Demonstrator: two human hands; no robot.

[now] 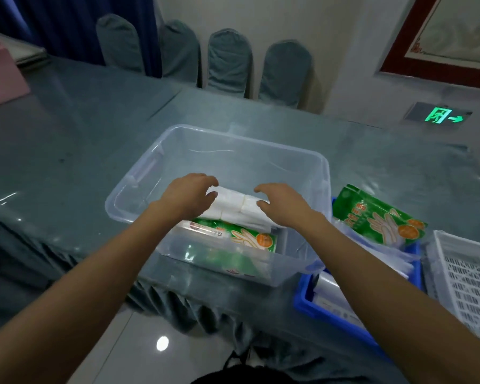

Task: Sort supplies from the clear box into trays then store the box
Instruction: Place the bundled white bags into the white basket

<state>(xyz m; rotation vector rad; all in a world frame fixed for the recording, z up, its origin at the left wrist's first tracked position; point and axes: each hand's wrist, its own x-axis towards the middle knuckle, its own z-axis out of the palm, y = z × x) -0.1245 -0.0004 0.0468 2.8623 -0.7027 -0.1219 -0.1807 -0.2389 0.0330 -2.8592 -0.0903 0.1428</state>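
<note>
Sorting underway: left hand [190, 195] and right hand [281, 202], both open, flank white packs [234, 203] in box [139, 173]. Next: clasp, lift toward trays.

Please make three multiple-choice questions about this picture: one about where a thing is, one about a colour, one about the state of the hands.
1. Where is the clear box?
A. on the table
B. on the floor
C. on a chair

2. What colour is the tray right of the box?
A. red
B. blue
C. yellow

3. What are the hands doing?
A. resting on the table
B. reaching into the box
C. lifting the box

Answers: 1 A, the box stands on the grey table. 2 B, its rim is blue. 3 B, the left hand and right hand are open around the white packs inside.
</note>
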